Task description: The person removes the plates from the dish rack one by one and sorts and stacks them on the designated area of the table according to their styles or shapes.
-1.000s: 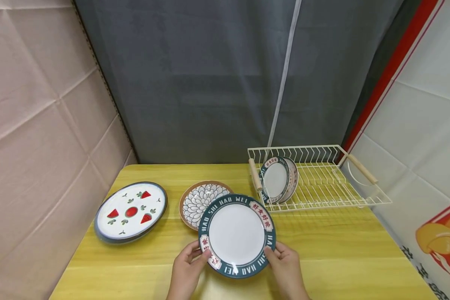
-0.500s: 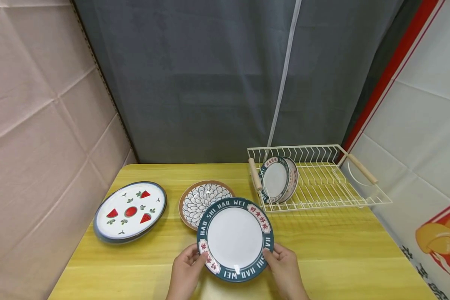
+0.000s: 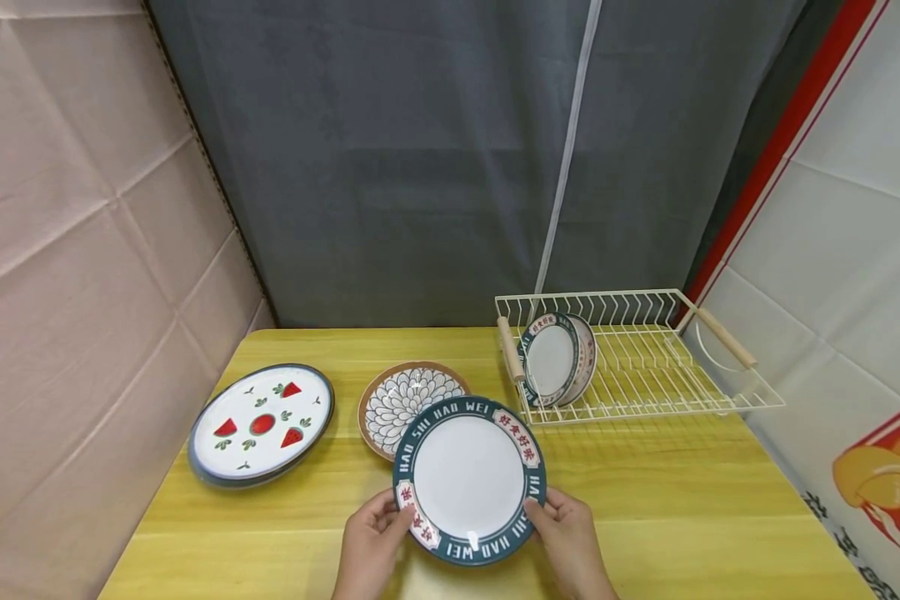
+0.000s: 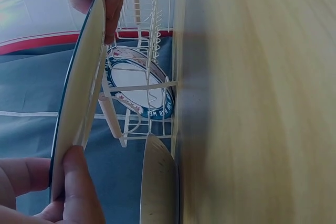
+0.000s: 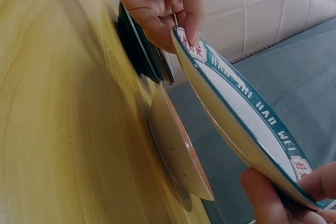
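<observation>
A white plate [image 3: 468, 477] with a dark green lettered rim is held up between both hands above the table. My left hand [image 3: 375, 537] pinches its lower left rim, thumb on the face and fingers beneath. The lower right rim is pinched the same way by my right hand [image 3: 570, 537]. Both wrist views show the plate [image 5: 247, 114] raised off the wood and tilted. Just behind it, partly covered in the head view, a brown-rimmed dish [image 3: 390, 417] with a petal pattern sits on the table.
At the left lies a stack of oval plates [image 3: 270, 429], watermelon pattern on top. A cream wire dish rack [image 3: 667, 358] with wooden handles stands back right, with a green-rimmed plate [image 3: 551, 362] and another dish upright at its left end. A grey curtain [image 3: 390, 167] hangs behind the table.
Both hands have brought the plate slightly down and toward the near edge, mostly in the first half second. The grips and the other dishes look unchanged.
</observation>
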Tool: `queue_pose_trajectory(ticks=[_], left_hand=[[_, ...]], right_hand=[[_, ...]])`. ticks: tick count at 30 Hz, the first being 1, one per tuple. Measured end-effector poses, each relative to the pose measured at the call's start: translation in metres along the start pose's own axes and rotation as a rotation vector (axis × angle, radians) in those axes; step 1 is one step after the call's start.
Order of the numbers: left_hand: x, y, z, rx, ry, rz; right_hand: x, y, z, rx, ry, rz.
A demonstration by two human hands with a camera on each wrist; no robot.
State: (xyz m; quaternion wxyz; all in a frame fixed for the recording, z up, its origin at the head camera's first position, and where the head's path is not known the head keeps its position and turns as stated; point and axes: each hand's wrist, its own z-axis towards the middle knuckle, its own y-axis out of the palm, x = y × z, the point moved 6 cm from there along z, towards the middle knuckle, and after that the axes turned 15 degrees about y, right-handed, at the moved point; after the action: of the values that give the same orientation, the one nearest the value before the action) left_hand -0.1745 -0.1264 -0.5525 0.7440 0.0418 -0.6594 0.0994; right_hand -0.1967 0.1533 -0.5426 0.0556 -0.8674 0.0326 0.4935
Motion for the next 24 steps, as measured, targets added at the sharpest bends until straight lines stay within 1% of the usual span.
queue_pose_trajectory(ticks=[6, 11, 14, 17, 24], left_hand=[[-0.0004, 0.0008, -0.0015, -0.010, -0.012, -0.049], [0.0004, 0.0021, -0.0018, -0.027, -0.026, -0.088], [0.0012, 0.0025, -0.0012, -0.021, -0.031, -0.097], [0.0014, 0.0023, -0.0002, 0.006, -0.036, -0.121], [-0.0027, -0.0020, 0.0070, 0.111, -0.044, -0.178]], right_hand=[[0.0000, -0.0011, 0.0005, -0.007, 0.012, 0.002], [-0.0015, -0.0010, 0.0002, -0.014, 0.003, 0.000], [-0.0034, -0.0019, -0.0004, -0.016, -0.014, 0.008], [-0.0064, -0.0033, -0.0014, -0.009, -0.047, 0.020], [-0.0087, -0.0057, -0.0025, -0.020, -0.095, 0.070]])
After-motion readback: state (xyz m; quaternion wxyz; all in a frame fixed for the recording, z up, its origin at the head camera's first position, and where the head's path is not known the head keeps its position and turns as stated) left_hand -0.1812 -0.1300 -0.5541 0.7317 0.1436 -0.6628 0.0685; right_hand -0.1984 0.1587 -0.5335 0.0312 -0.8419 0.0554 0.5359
